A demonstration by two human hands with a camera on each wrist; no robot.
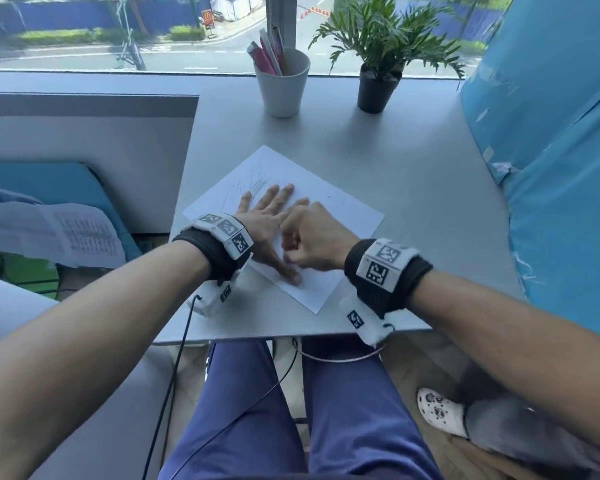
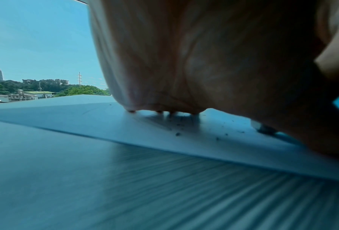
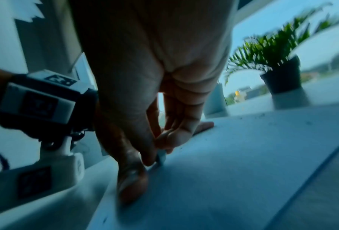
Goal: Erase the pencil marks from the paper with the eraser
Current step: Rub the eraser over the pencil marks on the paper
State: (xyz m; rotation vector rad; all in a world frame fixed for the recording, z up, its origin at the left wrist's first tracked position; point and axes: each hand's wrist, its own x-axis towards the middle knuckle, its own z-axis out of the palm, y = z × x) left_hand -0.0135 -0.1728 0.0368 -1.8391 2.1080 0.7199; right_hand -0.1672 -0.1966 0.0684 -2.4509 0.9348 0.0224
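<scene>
Both forearms reached in from six o'clock, each wrist banded with a marker cuff. Nearest of the working things was the paper (image 1: pixel 329 216), a thin sheet lying skewed on the grey tabletop (image 1: pixel 413 174), one corner toward six o'clock. It looked light and limp, likely to slide or crease under rubbing, so pinning it close to the rubbed spot seemed the sound way to hold it.

The left hand (image 1: pixel 264 225) lay flat on the sheet, fingers straight and spread toward twelve o'clock, thumb stretched toward five o'clock, pressing it down. The right hand (image 1: pixel 314 239) was curled just beside it at three o'clock, its fingertips pinching a small pale eraser (image 3: pixel 161 156) whose lower end touched the paper. The eraser probably wanted a firm, low grip.

Pencil marks (image 1: pixel 255 185) showed at eleven o'clock from the left hand; dark crumbs (image 2: pixel 200 129) littered the sheet.
</scene>
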